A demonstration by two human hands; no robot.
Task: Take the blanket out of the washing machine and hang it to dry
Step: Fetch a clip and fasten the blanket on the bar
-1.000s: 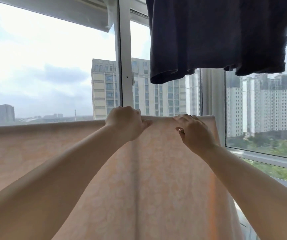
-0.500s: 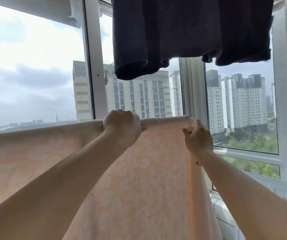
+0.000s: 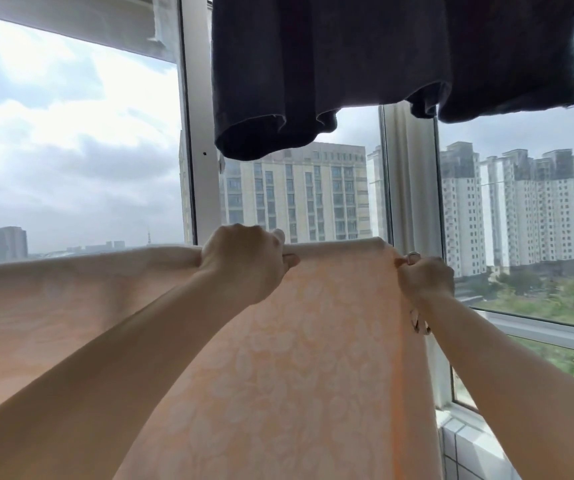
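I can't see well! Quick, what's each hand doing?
Left hand: gripping the blanket's top fold.
Right hand: pinching the blanket's right edge.

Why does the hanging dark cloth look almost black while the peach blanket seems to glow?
Head view: daylight from the window comes from behind, so the dark garment is backlit and nearly a silhouette, while the thin blanket lets light through. Both hands gripping its top edge are in shade, and the wide lens bends the window frame.
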